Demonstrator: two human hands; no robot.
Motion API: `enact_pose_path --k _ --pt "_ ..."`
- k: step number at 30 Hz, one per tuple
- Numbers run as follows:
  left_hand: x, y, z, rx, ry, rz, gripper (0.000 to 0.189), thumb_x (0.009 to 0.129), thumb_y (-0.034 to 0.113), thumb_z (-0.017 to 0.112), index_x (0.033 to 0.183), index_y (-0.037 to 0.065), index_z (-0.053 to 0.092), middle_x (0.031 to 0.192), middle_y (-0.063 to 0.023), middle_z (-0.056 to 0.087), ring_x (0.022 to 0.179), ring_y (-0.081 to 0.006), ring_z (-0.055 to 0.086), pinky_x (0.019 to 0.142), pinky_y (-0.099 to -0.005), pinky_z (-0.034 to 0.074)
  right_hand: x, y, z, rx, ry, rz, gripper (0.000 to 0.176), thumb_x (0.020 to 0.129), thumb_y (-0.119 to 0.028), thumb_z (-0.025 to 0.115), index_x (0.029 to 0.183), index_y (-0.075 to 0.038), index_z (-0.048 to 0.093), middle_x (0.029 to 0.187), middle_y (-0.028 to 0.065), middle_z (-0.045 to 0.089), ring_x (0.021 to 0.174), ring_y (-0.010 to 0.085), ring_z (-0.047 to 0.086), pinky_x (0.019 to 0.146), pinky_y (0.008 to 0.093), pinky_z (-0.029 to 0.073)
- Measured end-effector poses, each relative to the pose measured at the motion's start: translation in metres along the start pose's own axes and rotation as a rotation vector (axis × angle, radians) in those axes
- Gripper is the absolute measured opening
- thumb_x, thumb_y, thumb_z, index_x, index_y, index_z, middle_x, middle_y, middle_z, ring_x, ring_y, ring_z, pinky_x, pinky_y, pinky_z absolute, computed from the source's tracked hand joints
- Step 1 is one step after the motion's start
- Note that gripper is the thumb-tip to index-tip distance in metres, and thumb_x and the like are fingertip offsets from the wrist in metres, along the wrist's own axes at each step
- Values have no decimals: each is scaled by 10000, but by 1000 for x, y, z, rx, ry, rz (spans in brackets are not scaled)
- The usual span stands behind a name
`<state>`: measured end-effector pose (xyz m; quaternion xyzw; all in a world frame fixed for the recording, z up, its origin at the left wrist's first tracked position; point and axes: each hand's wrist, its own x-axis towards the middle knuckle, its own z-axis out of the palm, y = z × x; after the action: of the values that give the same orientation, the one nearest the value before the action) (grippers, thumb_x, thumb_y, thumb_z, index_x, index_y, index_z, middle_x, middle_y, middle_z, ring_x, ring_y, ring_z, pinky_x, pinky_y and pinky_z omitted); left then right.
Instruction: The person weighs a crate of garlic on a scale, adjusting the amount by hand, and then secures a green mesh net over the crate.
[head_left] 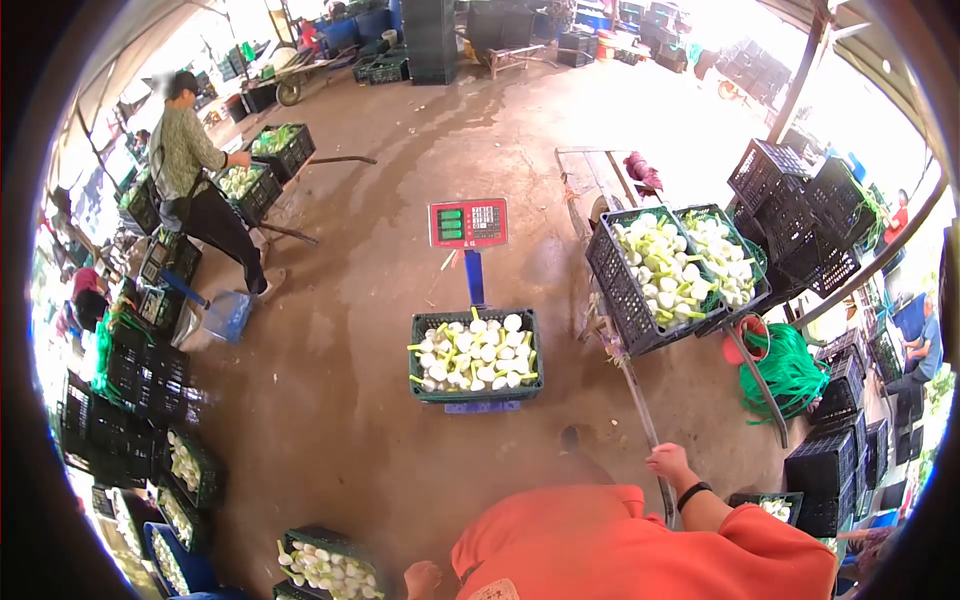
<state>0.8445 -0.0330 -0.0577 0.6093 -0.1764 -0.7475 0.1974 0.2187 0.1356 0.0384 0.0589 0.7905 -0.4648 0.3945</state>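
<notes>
My right hand (668, 461) is closed round the end of a long handle (637, 400) of a cart. Two dark crates (622, 285) full of white bulbs with green stems (660, 270) rest side by side on that cart. My left hand (422, 579) hangs low near the bottom edge, close to a crate of bulbs (335, 570); its fingers are too unclear to read. Ahead of me, a crate of bulbs (475, 396) sits on a scale, whose red display panel (469, 223) stands on a blue post (474, 278).
At the left, a person (188, 150) stands by a second cart with crates (285, 155). Stacked black crates (130, 375) line the left side, and more crates (820, 480) stand at the right. Green strapping (785, 375) lies near the right cart. Another person (925, 345) sits at the far right.
</notes>
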Motion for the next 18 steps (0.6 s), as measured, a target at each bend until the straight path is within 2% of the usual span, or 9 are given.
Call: enact_pose_path --k 2,3,5,10,12,13,15,16,18 --pt "46 -10 -33 195 -476 269 164 794 8 596 958 2 592 750 -84 632 613 -168 618 519 -271 504 -16 8 -17 63 76 81 59 786 5 575 826 -39 572 667 122 632 517 179 604 429 288 469" --pt "47 -2 -23 193 -479 268 164 794 8 596 958 2 592 750 -84 632 613 -168 618 519 -271 504 -21 15 -21 36 133 117 53 798 2 589 819 -43 568 655 118 621 496 185 585 422 303 464" --pt "46 12 2 696 94 346 183 808 4 571 990 -10 585 761 -91 638 612 -169 619 521 -269 507 -36 32 -24 -19 141 134 53 808 4 560 842 -36 566 684 132 638 534 194 615 439 301 478" --pt "61 28 27 740 119 388 209 820 18 565 1027 -6 569 763 -86 638 621 -167 623 533 -269 513 -61 27 -12 -149 104 263 85 832 5 521 898 -14 569 750 147 662 613 217 660 499 307 512" --pt "-2 90 103 272 196 18 208 817 20 568 1024 -1 571 763 -91 638 615 -172 624 526 -268 512 -56 8 -1 -320 67 251 155 799 -37 615 953 -20 608 715 115 646 581 198 615 514 316 502" --pt "17 57 60 274 203 11 208 817 20 568 1024 -1 571 763 -91 638 615 -172 624 526 -268 512 -49 -2 4 -324 63 260 155 799 -37 615 953 -20 608 715 115 646 581 198 615 514 316 502" --pt "59 19 45 802 135 308 200 819 18 572 1018 7 575 762 -94 638 607 -177 625 514 -275 511 -27 -23 14 -380 -26 150 160 820 8 527 968 4 586 813 138 669 695 211 668 564 299 528" --pt "49 25 57 806 142 299 200 819 18 572 1018 7 575 762 -94 638 607 -177 625 514 -275 511 -10 -30 17 -384 -33 160 160 820 8 527 968 4 586 813 138 669 695 211 668 564 299 528" --pt "13 51 104 491 195 40 117 820 105 570 859 20 639 682 -49 618 586 -138 581 531 -252 478 29 -44 26 -229 -126 155 154 823 -3 529 966 4 588 818 131 670 693 193 661 571 294 521"
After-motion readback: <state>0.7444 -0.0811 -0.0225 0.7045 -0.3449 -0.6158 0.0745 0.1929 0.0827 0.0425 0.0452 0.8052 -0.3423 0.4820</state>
